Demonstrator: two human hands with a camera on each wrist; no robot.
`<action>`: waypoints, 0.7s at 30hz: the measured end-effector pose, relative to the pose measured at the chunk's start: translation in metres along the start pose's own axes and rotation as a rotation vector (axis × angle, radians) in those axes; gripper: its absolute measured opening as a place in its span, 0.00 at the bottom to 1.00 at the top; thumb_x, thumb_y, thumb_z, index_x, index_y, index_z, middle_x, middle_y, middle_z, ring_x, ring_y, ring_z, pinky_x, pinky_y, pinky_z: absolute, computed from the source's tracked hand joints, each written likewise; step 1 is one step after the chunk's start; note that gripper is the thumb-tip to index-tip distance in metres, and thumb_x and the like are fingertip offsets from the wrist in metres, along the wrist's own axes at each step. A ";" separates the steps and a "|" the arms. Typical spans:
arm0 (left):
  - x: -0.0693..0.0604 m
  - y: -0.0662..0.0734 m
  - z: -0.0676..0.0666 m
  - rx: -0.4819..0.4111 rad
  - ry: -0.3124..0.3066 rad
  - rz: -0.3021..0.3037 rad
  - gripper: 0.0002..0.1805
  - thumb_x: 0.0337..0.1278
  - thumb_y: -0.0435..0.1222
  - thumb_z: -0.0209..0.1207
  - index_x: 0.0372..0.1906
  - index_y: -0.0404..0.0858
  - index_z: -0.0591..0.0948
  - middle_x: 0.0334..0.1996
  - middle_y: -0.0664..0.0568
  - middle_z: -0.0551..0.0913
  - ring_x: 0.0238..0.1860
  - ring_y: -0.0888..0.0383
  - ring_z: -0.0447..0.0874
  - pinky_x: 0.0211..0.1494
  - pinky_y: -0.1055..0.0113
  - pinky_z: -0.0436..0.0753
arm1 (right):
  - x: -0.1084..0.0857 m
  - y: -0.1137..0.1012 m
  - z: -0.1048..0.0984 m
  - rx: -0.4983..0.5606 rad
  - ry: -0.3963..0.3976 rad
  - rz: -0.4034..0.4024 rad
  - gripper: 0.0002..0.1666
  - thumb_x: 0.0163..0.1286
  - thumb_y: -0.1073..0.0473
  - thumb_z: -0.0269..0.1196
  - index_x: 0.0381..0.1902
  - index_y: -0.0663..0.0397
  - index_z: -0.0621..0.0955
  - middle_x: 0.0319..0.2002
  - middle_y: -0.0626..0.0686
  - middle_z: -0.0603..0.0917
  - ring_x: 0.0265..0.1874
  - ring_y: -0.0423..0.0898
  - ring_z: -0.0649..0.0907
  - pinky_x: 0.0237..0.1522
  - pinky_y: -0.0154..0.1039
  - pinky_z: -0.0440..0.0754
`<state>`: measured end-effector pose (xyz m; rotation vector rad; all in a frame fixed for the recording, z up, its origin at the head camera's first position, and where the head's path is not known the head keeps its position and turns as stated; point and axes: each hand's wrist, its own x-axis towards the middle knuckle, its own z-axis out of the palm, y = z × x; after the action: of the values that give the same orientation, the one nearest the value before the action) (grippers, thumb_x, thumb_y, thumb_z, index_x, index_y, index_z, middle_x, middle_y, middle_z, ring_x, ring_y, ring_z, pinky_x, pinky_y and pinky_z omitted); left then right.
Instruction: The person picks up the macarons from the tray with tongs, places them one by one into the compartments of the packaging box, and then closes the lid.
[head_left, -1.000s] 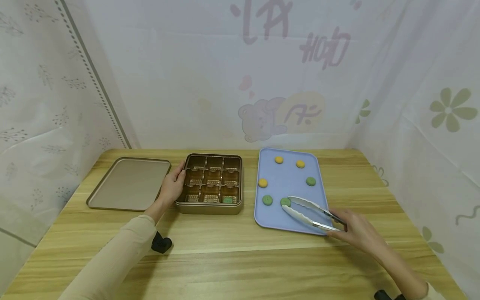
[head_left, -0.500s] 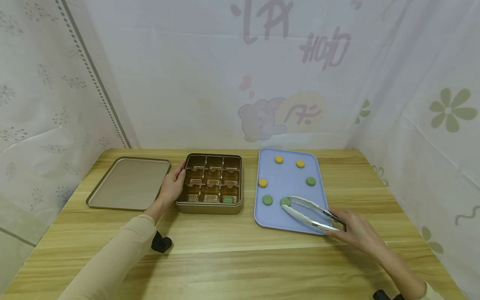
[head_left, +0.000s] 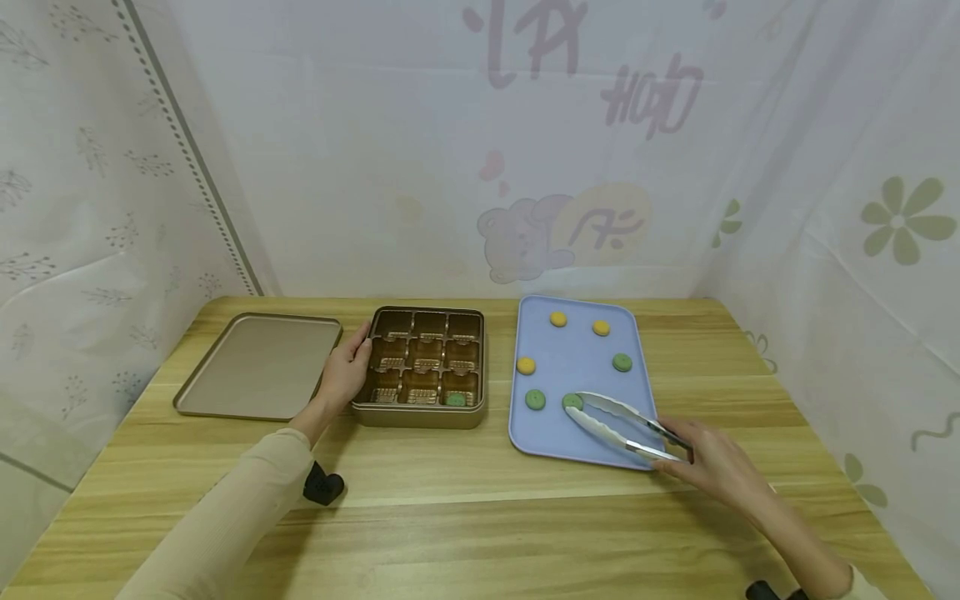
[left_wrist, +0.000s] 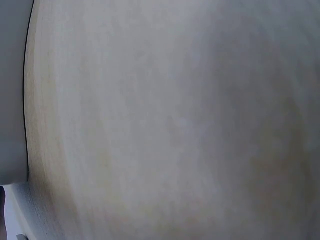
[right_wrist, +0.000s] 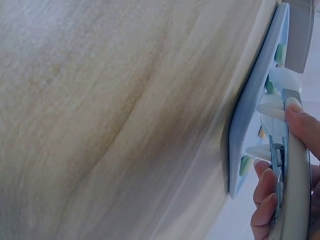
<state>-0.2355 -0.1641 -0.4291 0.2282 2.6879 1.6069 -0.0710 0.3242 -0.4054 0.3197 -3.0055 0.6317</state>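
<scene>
My left hand rests against the left side of a bronze square tin, its fingers straight along the wall and the thumb at the rim. Inside the tin is a brown divided insert; a green macaron lies in the front right compartment. My right hand grips metal tongs with pale scalloped tips over the lilac tray. Their tips stand on either side of a green macaron that lies on the tray. In the right wrist view, the thumb and curled fingers hold the tongs.
A flat bronze lid lies left of the tin. Elsewhere on the tray are two other green macarons and three yellow ones. The left wrist view is mostly blurred wooden tabletop. A printed curtain stands behind the table.
</scene>
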 end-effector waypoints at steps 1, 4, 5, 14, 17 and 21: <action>0.000 0.000 0.000 0.000 0.001 0.000 0.27 0.75 0.34 0.37 0.73 0.33 0.51 0.73 0.41 0.51 0.73 0.44 0.47 0.73 0.50 0.55 | 0.000 0.000 0.000 0.001 -0.002 0.001 0.38 0.52 0.53 0.72 0.57 0.68 0.76 0.36 0.55 0.82 0.17 0.30 0.66 0.15 0.28 0.66; 0.000 0.000 0.000 0.000 0.003 -0.002 0.27 0.75 0.34 0.37 0.73 0.33 0.51 0.73 0.41 0.51 0.73 0.44 0.47 0.73 0.50 0.55 | 0.001 0.000 -0.002 0.007 -0.002 0.001 0.37 0.53 0.52 0.72 0.56 0.67 0.76 0.36 0.55 0.82 0.17 0.30 0.66 0.14 0.29 0.66; 0.000 0.000 0.000 0.000 0.003 -0.002 0.27 0.75 0.34 0.37 0.73 0.33 0.51 0.73 0.41 0.51 0.73 0.44 0.47 0.73 0.50 0.55 | 0.001 -0.001 -0.003 0.008 0.000 0.000 0.36 0.54 0.52 0.72 0.56 0.67 0.76 0.35 0.55 0.82 0.16 0.30 0.66 0.14 0.29 0.66; 0.000 0.001 0.000 0.001 0.007 0.004 0.27 0.75 0.35 0.37 0.73 0.33 0.51 0.73 0.42 0.51 0.73 0.44 0.48 0.72 0.49 0.56 | 0.011 -0.011 -0.007 -0.012 0.015 -0.026 0.34 0.56 0.49 0.70 0.57 0.61 0.77 0.23 0.43 0.74 0.15 0.30 0.67 0.14 0.29 0.66; 0.000 0.002 0.000 0.002 0.006 0.004 0.27 0.75 0.34 0.37 0.73 0.33 0.51 0.73 0.41 0.51 0.73 0.44 0.48 0.72 0.49 0.56 | 0.018 -0.019 -0.007 -0.015 0.024 -0.049 0.34 0.55 0.49 0.70 0.56 0.60 0.78 0.22 0.43 0.74 0.16 0.31 0.67 0.14 0.29 0.66; -0.001 0.001 0.000 -0.003 0.003 0.001 0.27 0.75 0.34 0.37 0.73 0.34 0.51 0.73 0.42 0.51 0.73 0.44 0.48 0.72 0.49 0.56 | 0.030 -0.035 -0.007 -0.020 0.037 -0.104 0.34 0.53 0.51 0.72 0.55 0.61 0.78 0.24 0.44 0.75 0.17 0.31 0.67 0.15 0.28 0.67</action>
<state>-0.2344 -0.1633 -0.4281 0.2266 2.6877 1.6130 -0.0927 0.2906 -0.3822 0.4545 -2.9348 0.5918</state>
